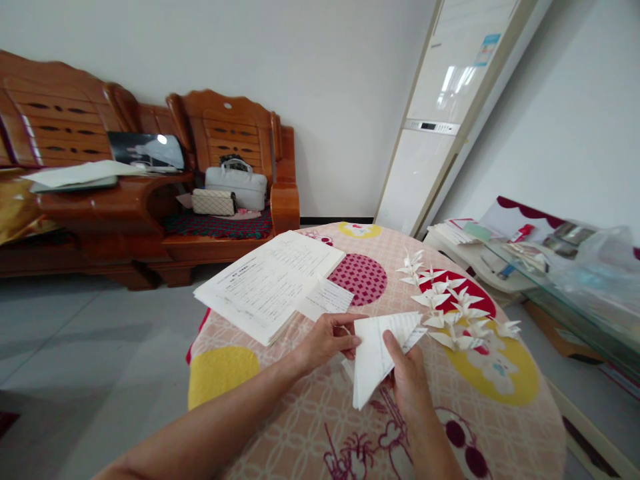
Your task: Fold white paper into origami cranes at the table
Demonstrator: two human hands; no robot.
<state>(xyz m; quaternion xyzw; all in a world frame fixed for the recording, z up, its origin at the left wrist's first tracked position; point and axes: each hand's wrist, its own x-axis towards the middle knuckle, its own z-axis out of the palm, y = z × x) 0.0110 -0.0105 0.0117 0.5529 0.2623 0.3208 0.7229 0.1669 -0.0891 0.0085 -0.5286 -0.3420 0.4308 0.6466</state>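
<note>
A folded paper [375, 353] is pinched in both grips. The left hand [325, 340] is closed on its left edge, with the thumb laid on top. The right hand [411, 377] is clamped on its right side, with the thumb pressed against the upper face. The folded paper is held just above the middle of the surface [500, 427], somewhat toward the near edge, with one point turned downward. Just beside it, toward the right edge, a cluster of white paper cranes [453, 307] is spread out. Toward the far left edge a stack of printed pages [265, 283] is laid, overhanging that edge slightly, and a small slip [327, 297] is seen touching its right side.
</note>
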